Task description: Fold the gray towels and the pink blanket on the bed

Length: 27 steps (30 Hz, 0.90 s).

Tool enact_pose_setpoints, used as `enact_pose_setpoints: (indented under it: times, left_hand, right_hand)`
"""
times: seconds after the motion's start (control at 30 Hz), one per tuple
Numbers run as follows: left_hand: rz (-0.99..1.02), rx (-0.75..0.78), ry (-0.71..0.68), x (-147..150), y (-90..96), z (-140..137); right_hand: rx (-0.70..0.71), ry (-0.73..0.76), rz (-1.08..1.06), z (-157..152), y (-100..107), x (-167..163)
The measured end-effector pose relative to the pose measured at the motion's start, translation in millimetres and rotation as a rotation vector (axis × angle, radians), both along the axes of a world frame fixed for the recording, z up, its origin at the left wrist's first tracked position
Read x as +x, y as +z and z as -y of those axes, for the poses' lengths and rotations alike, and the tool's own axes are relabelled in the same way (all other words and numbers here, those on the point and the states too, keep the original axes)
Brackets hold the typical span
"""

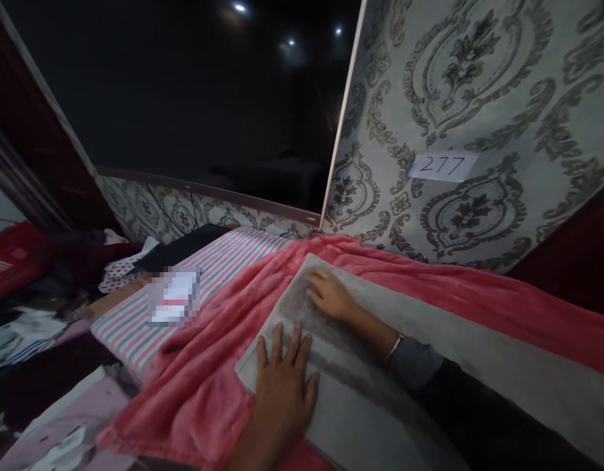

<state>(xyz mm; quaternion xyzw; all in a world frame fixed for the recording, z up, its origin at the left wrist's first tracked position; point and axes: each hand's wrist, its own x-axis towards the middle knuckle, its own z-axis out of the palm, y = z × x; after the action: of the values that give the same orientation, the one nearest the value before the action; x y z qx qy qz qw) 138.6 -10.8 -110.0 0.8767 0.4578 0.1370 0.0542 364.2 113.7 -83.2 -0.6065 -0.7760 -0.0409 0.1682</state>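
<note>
A grey cloth (370, 412) is spread out over the pinkish-red plush blanket (203, 405), with darker patches along its middle. Near the cloth's left edge my left hand (282, 386) lies flat, fingers spread and pointing away from me. Farther back, close to the cloth's far left corner, rests my right hand (331, 294), palm down with its fingers stretched to the left. A bracelet shows at the right wrist, below a dark sleeve. Neither hand grasps anything. What kind of item the grey cloth is, I cannot tell.
To the left lies a striped board-like surface (135, 327) with a blurred-out white item (177, 297) on it. Piled clothes (31, 333) and a red bag-like item (17, 261) sit farther left. Behind are a large dark screen (194, 98) and a patterned wall (380, 131) with a "277" label (444, 167).
</note>
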Motion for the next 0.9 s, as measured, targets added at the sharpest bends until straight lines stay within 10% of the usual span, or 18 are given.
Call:
enact_pose_setpoints:
  times: [0.53,0.77,0.9]
  left_hand:
    - [0.034,-0.034,-0.004,1,3.0,0]
    - [0.027,0.008,0.007,1,2.8,-1]
    - [-0.027,0.044,0.012,2,5.0,-4]
  right_hand:
    - [-0.176,0.061,0.054,-25,-15,-3]
    - [-0.329,-0.44,0.124,38,14,55]
    - [-0.204,-0.427,0.156,114,15,58]
